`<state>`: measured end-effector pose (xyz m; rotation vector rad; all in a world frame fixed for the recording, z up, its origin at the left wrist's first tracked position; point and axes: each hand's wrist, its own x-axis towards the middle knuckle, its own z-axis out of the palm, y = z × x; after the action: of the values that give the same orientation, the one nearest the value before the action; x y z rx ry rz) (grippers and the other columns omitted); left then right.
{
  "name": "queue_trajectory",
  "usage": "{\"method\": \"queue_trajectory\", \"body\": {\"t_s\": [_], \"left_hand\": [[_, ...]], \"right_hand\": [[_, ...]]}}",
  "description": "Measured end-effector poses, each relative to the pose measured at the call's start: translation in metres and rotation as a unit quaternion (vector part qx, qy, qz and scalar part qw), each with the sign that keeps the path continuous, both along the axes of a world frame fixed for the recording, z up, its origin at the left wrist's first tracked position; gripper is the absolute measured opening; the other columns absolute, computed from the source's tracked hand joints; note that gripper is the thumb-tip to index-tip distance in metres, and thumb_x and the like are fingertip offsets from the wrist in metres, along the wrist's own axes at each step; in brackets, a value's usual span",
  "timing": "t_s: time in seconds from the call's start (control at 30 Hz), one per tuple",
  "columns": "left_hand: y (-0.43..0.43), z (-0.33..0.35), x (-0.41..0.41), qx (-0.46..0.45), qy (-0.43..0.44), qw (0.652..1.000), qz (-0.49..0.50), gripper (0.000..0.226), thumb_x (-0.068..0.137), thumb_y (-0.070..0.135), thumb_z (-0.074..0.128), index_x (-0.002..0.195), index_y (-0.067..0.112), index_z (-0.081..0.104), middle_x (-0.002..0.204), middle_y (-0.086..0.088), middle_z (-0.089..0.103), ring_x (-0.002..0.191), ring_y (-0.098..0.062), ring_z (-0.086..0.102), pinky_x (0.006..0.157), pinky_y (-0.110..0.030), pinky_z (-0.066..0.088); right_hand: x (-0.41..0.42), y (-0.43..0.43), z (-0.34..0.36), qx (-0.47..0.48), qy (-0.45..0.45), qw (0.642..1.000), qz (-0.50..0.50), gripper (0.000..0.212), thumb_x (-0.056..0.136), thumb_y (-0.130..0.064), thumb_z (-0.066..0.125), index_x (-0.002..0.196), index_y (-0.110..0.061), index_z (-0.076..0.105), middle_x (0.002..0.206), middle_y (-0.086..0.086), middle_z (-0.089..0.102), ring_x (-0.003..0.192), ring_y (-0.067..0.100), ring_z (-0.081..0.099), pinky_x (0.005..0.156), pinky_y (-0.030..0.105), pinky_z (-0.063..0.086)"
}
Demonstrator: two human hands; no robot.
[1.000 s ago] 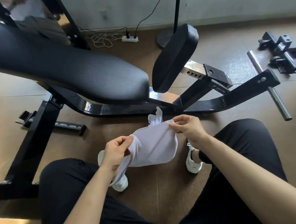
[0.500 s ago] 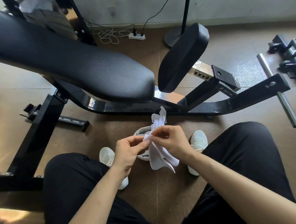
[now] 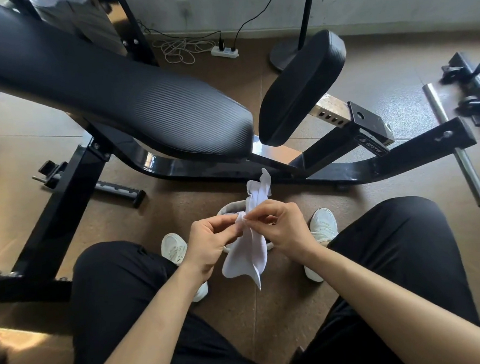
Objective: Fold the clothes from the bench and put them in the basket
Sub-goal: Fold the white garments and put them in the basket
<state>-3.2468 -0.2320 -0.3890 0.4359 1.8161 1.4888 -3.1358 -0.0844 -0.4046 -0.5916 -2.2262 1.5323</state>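
Observation:
A small white garment hangs folded lengthwise between my knees. My left hand and my right hand pinch its upper edge together, fingertips touching. A strap end of the garment sticks up above my hands. Behind my hands on the floor I see part of a pale round rim, perhaps the basket; most of it is hidden. The black padded bench stretches across the upper left, with no clothes visible on the part I see.
The bench's black steel frame runs across the floor ahead of my white shoes. A steel bar and black clamps lie at right. A power strip with cables and a stand base sit near the wall.
My hands came together from spread apart, folding the white garment in half so it now hangs narrow. The view shifted slightly downward and left.

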Motion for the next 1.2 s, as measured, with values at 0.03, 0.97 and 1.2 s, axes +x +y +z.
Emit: {"method": "queue_trajectory", "body": {"t_s": [0.03,0.97,1.2], "left_hand": [[-0.001,0.0,0.0,0.002,-0.009,1.0,-0.003,0.021,0.092,0.01,0.071,0.097,0.028,0.079,0.097,0.003,0.08,0.097,-0.017,0.076,0.084,-0.03,0.061],[-0.03,0.005,-0.027,0.075,0.054,0.994,-0.062,0.022,0.083,0.037,0.057,0.081,0.016,0.067,0.08,-0.012,0.062,0.08,-0.023,0.055,0.074,-0.036,0.044],[-0.031,0.003,-0.03,0.083,0.083,0.992,0.046,0.018,0.088,0.029,0.055,0.078,0.021,0.067,0.076,0.001,0.062,0.079,-0.015,0.057,0.074,-0.029,0.046]], "right_hand": [[0.0,-0.001,0.0,0.004,-0.005,1.0,0.015,0.012,0.087,-0.013,0.08,0.099,-0.013,0.083,0.092,-0.006,0.074,0.087,0.005,0.07,0.077,0.015,0.054],[-0.01,0.004,0.007,-0.007,-0.117,0.975,0.19,0.015,0.087,-0.015,0.079,0.098,-0.007,0.073,0.084,0.003,0.069,0.077,0.003,0.058,0.082,0.024,0.048],[-0.007,0.012,-0.006,0.028,-0.178,0.958,0.222,0.013,0.084,-0.018,0.078,0.087,-0.007,0.07,0.083,0.013,0.07,0.077,0.025,0.064,0.074,0.039,0.053]]}}
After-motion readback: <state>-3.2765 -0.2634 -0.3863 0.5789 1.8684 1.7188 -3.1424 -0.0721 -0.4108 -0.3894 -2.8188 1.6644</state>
